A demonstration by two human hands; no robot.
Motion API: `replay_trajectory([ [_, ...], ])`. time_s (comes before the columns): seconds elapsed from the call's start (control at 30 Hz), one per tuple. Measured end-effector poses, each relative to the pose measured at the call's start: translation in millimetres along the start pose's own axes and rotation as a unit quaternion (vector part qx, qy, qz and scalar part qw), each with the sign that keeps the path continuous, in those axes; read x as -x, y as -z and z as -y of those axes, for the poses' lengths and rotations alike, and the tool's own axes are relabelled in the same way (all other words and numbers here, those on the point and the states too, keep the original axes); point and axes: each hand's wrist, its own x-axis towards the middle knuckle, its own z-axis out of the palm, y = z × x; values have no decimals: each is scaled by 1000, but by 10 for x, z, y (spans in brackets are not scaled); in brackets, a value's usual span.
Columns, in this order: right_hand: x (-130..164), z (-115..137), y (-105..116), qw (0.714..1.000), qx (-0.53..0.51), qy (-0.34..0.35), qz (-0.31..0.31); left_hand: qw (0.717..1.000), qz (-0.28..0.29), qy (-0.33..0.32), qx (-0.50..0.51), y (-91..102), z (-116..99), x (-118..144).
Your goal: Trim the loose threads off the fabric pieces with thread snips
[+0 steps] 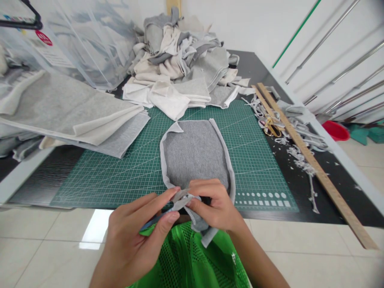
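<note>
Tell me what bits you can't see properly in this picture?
- Head view: the near edge of the grey fabric piece is covered by the left hand and right hand.
- The thin blue tool in the left hand is mostly hidden by fingers; what kind it is can't be told.
- The scissors are half buried in fabric scraps.
- The label on the clear plastic bag is too small to read.

This is a sewing or garment-cutting workshop. A green gridded cutting mat point(126, 168) covers the middle of a black worktable point(39, 180). At the top centre a heap of grey and cream fabric offcuts point(180, 52) is piled against the white wall, and folded fleece panels point(69, 112) are stacked at left. On the right lie a long wooden ruler point(312, 160), gold-handled scissors point(271, 128) and trimmed fabric strips point(300, 158).
</note>
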Motion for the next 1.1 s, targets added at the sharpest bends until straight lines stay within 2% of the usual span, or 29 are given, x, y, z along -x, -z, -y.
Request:
replay_trajectory([
  [0.4,1,10,-4,1000,-4,0,0,1000,5,-9,-2,-9,-3,-53],
  [0.73,12,-7,11,1000,-1,-22,15,998,-5,-37,-53,-17,-38,-52],
  [1.1,14,1,3,1000,5,-9,-1,997,-2,-38,-60,-3,-25,-20],
])
